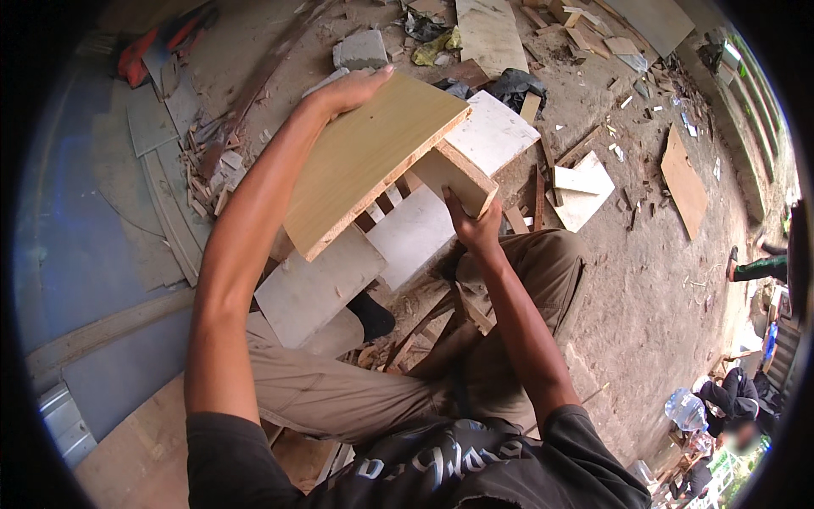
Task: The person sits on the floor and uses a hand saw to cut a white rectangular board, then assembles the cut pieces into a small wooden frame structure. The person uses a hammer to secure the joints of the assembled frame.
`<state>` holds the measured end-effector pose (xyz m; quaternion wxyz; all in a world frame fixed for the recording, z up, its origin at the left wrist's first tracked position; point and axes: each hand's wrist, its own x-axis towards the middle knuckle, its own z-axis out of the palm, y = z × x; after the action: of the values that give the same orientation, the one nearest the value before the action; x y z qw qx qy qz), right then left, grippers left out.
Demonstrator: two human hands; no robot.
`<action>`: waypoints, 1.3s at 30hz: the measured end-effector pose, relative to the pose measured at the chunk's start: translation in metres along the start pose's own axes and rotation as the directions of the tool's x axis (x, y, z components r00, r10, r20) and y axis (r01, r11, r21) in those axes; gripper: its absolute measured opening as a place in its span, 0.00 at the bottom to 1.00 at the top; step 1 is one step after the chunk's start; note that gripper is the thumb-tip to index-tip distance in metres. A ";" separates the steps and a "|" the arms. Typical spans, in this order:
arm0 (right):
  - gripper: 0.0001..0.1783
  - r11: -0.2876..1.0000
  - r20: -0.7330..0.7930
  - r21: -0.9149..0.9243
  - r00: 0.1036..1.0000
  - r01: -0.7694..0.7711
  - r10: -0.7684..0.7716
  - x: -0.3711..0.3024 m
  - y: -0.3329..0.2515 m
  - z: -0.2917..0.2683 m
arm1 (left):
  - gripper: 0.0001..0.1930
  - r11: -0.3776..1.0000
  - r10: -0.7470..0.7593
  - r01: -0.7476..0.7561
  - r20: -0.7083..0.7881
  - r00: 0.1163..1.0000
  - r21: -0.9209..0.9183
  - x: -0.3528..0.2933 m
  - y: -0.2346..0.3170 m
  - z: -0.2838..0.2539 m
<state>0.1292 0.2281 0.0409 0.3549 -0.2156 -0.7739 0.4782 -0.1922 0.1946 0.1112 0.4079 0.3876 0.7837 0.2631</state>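
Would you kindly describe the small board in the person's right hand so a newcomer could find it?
Start at the large tan board under the left hand. At its right edge, the right hand grips a small board: white-faced, raw chipboard edge, unlike the tan panel.

A dusty dirt floor (pixel 644 288) strewn with wood offcuts (pixel 203 170) and white boards (pixel 585 191) in daylight; a grey block (pixel 362 49) lies far, a blue sheet (pixel 76 246) left.
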 end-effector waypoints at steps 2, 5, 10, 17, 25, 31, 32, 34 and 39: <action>0.11 0.999 0.002 -0.019 1.000 0.027 -0.027 0.000 0.003 0.000 | 0.40 0.999 -0.020 0.022 -0.039 0.999 0.036 0.000 0.001 0.001; 0.11 0.999 0.001 -0.029 1.000 0.028 -0.028 -0.001 0.006 0.001 | 0.39 0.996 -0.037 0.043 -0.071 0.997 0.083 0.000 0.000 0.002; 0.11 1.000 -0.039 0.018 0.999 0.001 0.000 0.001 0.008 0.004 | 0.38 0.998 0.012 -0.008 -0.062 0.998 0.067 0.005 0.005 0.001; 0.15 0.981 0.138 0.155 0.986 -0.115 0.094 0.043 -0.009 0.036 | 0.42 0.910 0.011 0.077 -0.210 0.978 0.408 -0.019 -0.041 -0.052; 0.15 0.992 0.162 -0.118 0.985 -0.044 0.063 0.042 -0.024 0.029 | 0.48 0.914 0.120 -0.099 -0.031 0.992 0.393 -0.159 0.009 -0.010; 0.17 0.896 0.382 -0.423 0.923 0.135 0.041 0.059 -0.013 0.018 | 0.35 0.888 0.188 -0.093 -0.171 0.967 0.451 -0.135 -0.053 0.033; 0.16 0.870 0.442 -0.482 0.887 0.110 0.132 0.065 -0.022 0.018 | 0.34 0.898 0.246 -0.166 -0.154 0.957 0.408 -0.130 -0.071 0.033; 0.16 0.826 0.494 -0.515 0.867 0.230 0.066 0.074 -0.004 0.014 | 0.32 0.951 0.206 -0.172 -0.113 0.972 0.257 -0.121 -0.079 0.043; 0.19 0.794 0.560 -0.546 0.821 0.266 0.110 0.081 0.037 0.030 | 0.31 0.978 0.096 -0.071 -0.119 0.988 0.198 -0.096 -0.110 0.068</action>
<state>0.0533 0.2810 0.0270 0.0425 -0.1317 -0.9627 0.2327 -0.1435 0.0605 0.0368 0.3058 0.4403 0.8130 0.2272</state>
